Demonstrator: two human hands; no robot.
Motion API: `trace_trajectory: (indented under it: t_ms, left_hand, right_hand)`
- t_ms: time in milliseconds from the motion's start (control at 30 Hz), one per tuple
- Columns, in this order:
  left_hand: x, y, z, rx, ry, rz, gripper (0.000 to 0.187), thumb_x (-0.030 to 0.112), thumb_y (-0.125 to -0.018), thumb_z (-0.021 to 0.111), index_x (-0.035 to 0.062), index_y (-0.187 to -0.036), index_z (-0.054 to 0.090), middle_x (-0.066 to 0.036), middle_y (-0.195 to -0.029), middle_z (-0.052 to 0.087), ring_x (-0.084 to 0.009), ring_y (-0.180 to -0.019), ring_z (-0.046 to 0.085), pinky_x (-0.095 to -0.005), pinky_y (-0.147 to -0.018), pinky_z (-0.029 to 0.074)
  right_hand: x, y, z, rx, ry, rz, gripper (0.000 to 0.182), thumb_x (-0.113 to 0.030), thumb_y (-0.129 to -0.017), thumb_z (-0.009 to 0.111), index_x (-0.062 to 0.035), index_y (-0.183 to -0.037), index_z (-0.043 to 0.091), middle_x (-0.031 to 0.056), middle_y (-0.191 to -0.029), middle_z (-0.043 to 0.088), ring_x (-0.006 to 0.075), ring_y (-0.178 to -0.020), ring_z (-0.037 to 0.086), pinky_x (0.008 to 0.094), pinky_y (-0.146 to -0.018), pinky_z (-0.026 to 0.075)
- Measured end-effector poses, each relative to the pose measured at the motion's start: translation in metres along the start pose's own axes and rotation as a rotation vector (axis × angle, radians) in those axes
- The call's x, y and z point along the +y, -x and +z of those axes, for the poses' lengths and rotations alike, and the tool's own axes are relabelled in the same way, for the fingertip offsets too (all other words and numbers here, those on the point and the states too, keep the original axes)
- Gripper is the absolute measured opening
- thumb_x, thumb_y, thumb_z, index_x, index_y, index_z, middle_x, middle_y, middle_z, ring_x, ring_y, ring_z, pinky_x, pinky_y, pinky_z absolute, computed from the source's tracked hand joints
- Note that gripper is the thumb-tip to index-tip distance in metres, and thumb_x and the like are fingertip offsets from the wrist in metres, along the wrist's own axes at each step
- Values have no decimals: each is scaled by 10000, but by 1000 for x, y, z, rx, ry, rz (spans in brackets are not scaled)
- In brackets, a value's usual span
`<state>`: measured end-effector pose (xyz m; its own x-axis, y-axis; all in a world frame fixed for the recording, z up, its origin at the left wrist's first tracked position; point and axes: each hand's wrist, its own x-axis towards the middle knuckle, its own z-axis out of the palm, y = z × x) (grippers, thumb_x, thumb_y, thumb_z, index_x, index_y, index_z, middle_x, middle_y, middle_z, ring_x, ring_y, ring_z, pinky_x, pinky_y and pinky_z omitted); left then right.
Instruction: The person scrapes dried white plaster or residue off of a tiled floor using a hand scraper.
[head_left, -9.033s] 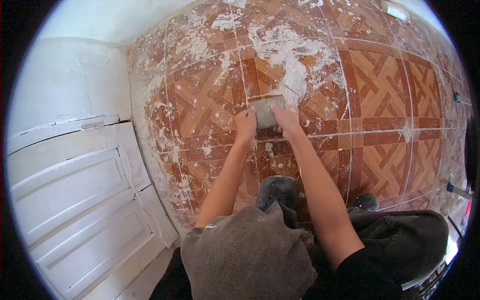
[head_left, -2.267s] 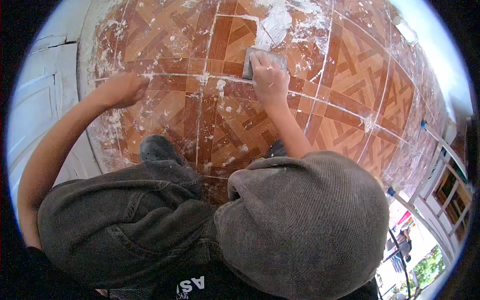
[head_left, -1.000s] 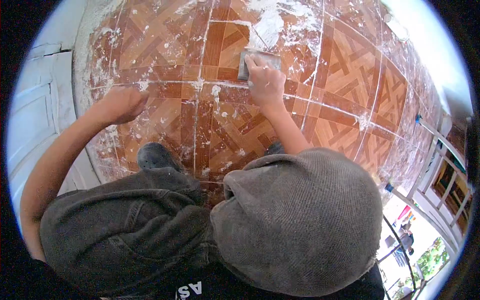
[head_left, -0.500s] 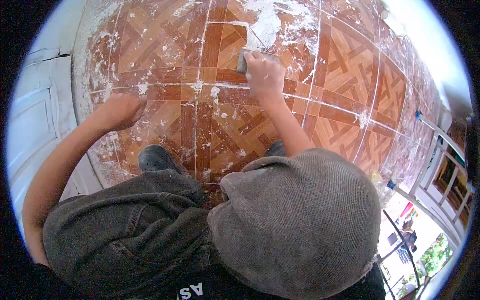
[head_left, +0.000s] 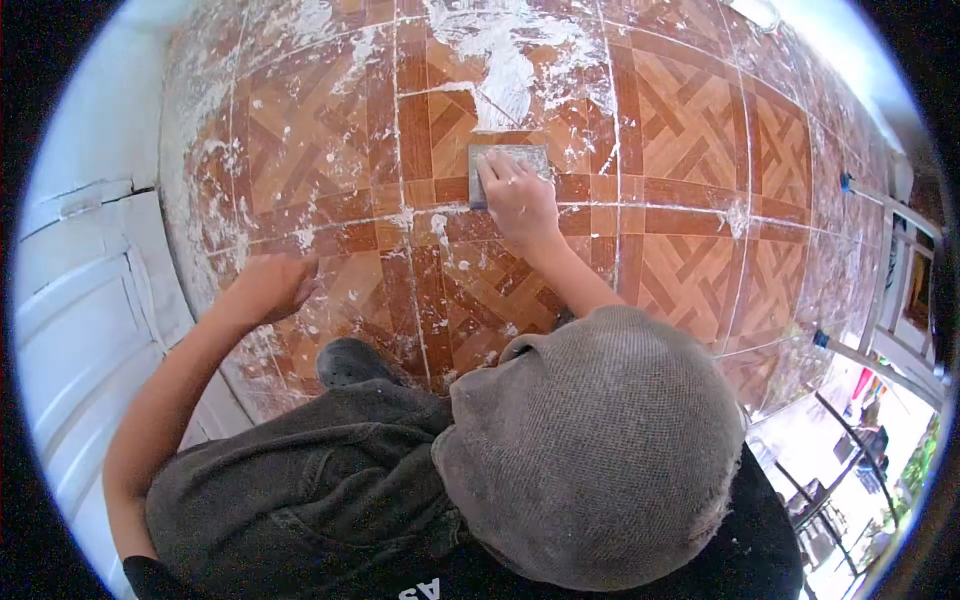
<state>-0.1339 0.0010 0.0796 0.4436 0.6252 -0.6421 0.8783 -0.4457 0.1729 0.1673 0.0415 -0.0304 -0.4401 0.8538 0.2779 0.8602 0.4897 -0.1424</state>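
My right hand (head_left: pixel 525 205) grips a flat, roughly square grey scraper (head_left: pixel 480 165), its broad face turned up toward me. The scraper rests on or just above the brown patterned floor tiles (head_left: pixel 690 110), at a white joint line. Just beyond it, a thick smear of white paste (head_left: pixel 508 85) covers part of a tile beside a cracked or cut edge. My left hand (head_left: pixel 275 285) is curled into a loose fist to the left, over the tiles, with nothing visible in it.
A white panelled door (head_left: pixel 85 290) stands along the left. Dark shoe (head_left: pixel 355 362) below my left hand. Metal frame with blue-capped legs (head_left: pixel 865 350) at the right. A head in a grey knit cap (head_left: pixel 610 450) fills the lower middle. White splashes dot the floor.
My right hand has drawn the scraper a little toward me, and its broad face now shows more. The view has shifted, so the floor sits lower in it. My left hand stays curled.
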Motion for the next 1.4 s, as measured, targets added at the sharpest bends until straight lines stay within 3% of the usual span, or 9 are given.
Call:
trace_trajectory:
  t_ms: [167, 367, 433, 667, 767, 933, 1133, 1333, 1400]
  left_hand:
    - [5, 4, -6, -81, 13, -12, 176, 214, -794, 467, 46, -844, 473, -169, -682, 564, -348, -695, 565, -459, -590, 438]
    - [-4, -2, -23, -26, -7, -66, 199, 231, -804, 461, 39, -842, 494, -174, -709, 555, -345, -711, 563, -455, -614, 438]
    - [-2, -3, -20, 16, 8, -30, 204, 233, -824, 433, 45, -850, 508, -175, -685, 551, -356, -682, 562, -461, -602, 437]
    - [4, -2, -10, -55, 6, -61, 208, 221, -835, 401, 40, -856, 502, -194, -655, 571, -368, -633, 568, -478, -568, 436]
    - [3, -2, -9, -96, -17, -25, 196, 219, -815, 427, 39, -854, 493, -193, -654, 570, -369, -633, 567, -474, -560, 438]
    - [0, -3, -4, -16, -12, 10, 188, 217, -802, 443, 42, -850, 494, -190, -658, 571, -368, -634, 568, -467, -556, 441]
    - [5, -7, -6, -92, -43, 3, 191, 225, -806, 438, 51, -848, 503, -182, -654, 570, -362, -640, 570, -460, -555, 445]
    - [6, -5, -14, -1, 14, 7, 211, 245, -819, 429, 50, -853, 501, -177, -659, 573, -360, -645, 572, -466, -553, 441]
    - [10, -4, -16, -153, -49, -52, 215, 248, -823, 423, 56, -884, 498, -180, -673, 575, -358, -660, 573, -465, -558, 440]
  right_hand:
    - [4, -13, -7, -306, -67, 93, 399, -36, -674, 550, -58, -1071, 508, 52, -1001, 542, 206, -914, 560, 274, -771, 470]
    - [6, -5, 3, -28, 27, 14, 353, -40, -671, 554, -56, -1022, 525, 32, -925, 546, 168, -871, 562, 256, -702, 489]
    - [11, -19, 1, -140, 9, 47, 325, -50, -679, 549, -56, -1003, 530, 29, -933, 547, 162, -880, 562, 242, -687, 492]
    - [6, -11, 0, -58, 53, 33, 281, -53, -686, 540, -65, -967, 537, 30, -937, 549, 164, -855, 569, 230, -664, 492]
    - [7, -23, -14, -266, -6, 82, 221, -54, -681, 544, -70, -901, 530, 38, -915, 551, 159, -854, 565, 243, -642, 496]
    - [3, -7, 2, 36, 10, 2, 140, -56, -671, 550, -78, -802, 506, 43, -812, 543, 187, -759, 584, 286, -567, 500]
    - [7, -28, -9, -109, -19, 81, 136, -51, -670, 545, -63, -801, 510, 39, -778, 542, 184, -737, 588, 284, -535, 493]
    - [12, -16, -4, -13, 42, 6, 154, -47, -667, 546, -63, -817, 516, 32, -766, 547, 188, -711, 597, 286, -487, 488]
    - [14, -27, -3, -71, 17, 37, 159, -51, -667, 549, -65, -822, 517, 29, -773, 548, 184, -705, 598, 283, -490, 488]
